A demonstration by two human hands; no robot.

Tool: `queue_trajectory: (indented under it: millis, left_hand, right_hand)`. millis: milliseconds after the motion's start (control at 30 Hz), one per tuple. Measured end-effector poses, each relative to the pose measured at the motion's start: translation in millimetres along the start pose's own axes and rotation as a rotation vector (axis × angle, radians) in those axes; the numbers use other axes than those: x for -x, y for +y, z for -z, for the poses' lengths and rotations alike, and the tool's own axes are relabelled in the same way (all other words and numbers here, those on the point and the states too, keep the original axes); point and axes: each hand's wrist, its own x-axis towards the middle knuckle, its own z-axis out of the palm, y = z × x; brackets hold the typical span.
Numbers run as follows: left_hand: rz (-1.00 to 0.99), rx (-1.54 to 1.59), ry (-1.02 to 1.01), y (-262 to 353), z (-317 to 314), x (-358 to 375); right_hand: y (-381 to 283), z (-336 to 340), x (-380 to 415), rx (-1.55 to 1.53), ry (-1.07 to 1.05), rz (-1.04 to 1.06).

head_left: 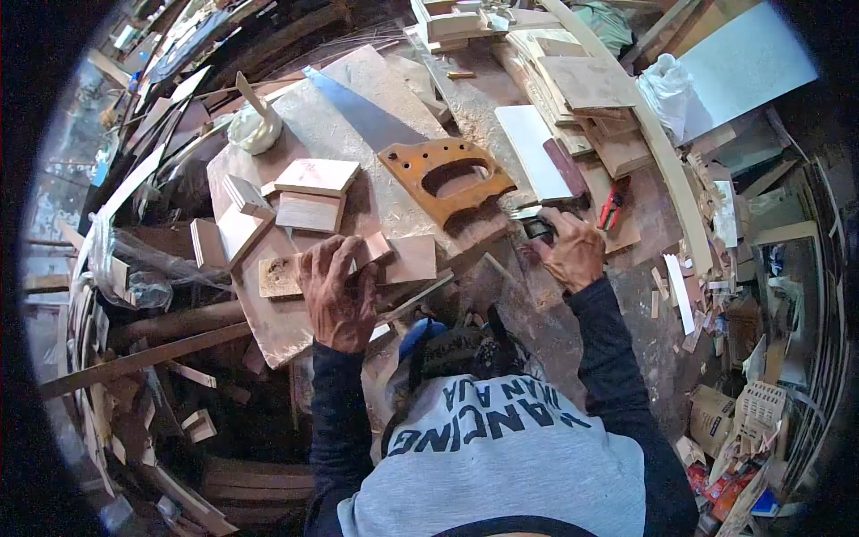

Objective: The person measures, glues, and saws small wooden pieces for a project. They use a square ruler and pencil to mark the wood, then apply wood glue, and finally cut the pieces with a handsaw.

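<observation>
Your saw (371, 116) has a smooth grey metal blade and a glossy orange-brown wooden handle; the blocks (318, 177) near the surface's left edge are pale, matt wood, and your sleeves are dark cloth

The saw handle (452, 179) is orange-brown; the shirt (501, 456) is grey with dark lettering.
</observation>
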Motion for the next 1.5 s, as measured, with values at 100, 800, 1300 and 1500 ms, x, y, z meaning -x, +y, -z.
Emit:
queue_trajectory:
  millis: [100,800,1300,1500]
  left_hand:
    - [0.015,0.038,0.036,-1.0,-1.7,1.1]
    - [-0.003,0.03,0.077,-2.7,-4.7,6.8]
    - [-0.011,0.051,0.076,-5.6,-7.7,5.1]
    - [-0.019,-0.045,0.079,-8.3,-12.3,4.5]
  right_hand:
    - [2.4,-1.0,-2.2,0.054,-0.037,0.109]
    - [22.5,-4.2,6.0,-0.34,0.735,-0.316]
    - [53.4,-12.6,15.2,-1.472,0.478,-0.933]
    - [33.3,0.6,31.4,-1.618,0.377,-0.945]
